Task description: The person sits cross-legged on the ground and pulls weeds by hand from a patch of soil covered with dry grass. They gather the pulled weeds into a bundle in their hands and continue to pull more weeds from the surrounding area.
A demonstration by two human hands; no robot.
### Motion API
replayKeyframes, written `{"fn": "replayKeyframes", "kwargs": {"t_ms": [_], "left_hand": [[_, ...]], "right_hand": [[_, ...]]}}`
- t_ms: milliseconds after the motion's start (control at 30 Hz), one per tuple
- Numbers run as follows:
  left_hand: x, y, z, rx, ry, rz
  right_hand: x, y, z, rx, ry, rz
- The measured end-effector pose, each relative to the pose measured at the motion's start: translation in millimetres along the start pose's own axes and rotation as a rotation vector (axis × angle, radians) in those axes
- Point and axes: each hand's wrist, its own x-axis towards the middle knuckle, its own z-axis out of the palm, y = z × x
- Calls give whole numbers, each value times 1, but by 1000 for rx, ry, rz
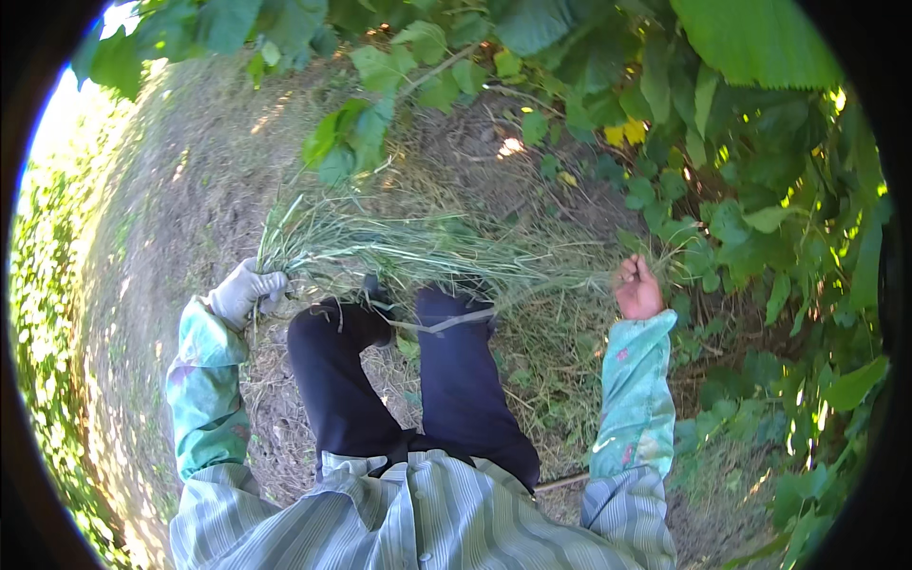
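Note:
A long bundle of cut grass (pixel 427 246) stretches sideways in front of my bent knees. My left hand (pixel 246 292), in a pale work glove, is closed around the thicker end at the left, where stalks stick out above and below the fist. At the far right my bare right hand (pixel 639 288) grips the thin, wispy end, with its fingers curled and a few blades showing beyond them. One pale dry stalk (pixel 456 322) hangs across the front of my knees, below the bundle.
Large green leaves (pixel 541 28) hang close at the top, and dense foliage (pixel 769 235) lines the right side. A leafy branch (pixel 434 71) reaches down ahead. Loose grass (pixel 556 370) covers soil (pixel 206 157); a sunlit hedge (pixel 50 299) runs along the left.

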Motion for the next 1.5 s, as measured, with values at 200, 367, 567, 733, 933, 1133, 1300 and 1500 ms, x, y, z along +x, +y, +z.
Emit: {"fn": "replayKeyframes", "kwargs": {"t_ms": [200,367,567,733,933,1133,1300,1500], "left_hand": [[-1,-42,-107,-492,435,44],[17,-137,-175,-952,1030,179],[43,-167,-149,-915,849,19],[92,-118,-98,-906,578,250],[124,-29,-47,-853,296,226],[179,-56,-19,-805,328,378],[191,-54,-19,-657,364,247],[188,-40,-30,-395,234,169]], "right_hand": [[19,-52,-81,-47,181,-32],[-9,-92,-145,-442,459,-73],[-50,-70,-146,-1594,759,593],[70,-14,-28,-1848,275,163],[128,239,267,-1338,-284,92],[154,379,334,-1104,-506,108],[150,408,330,-823,-543,275],[153,396,324,-777,-510,408]]}}
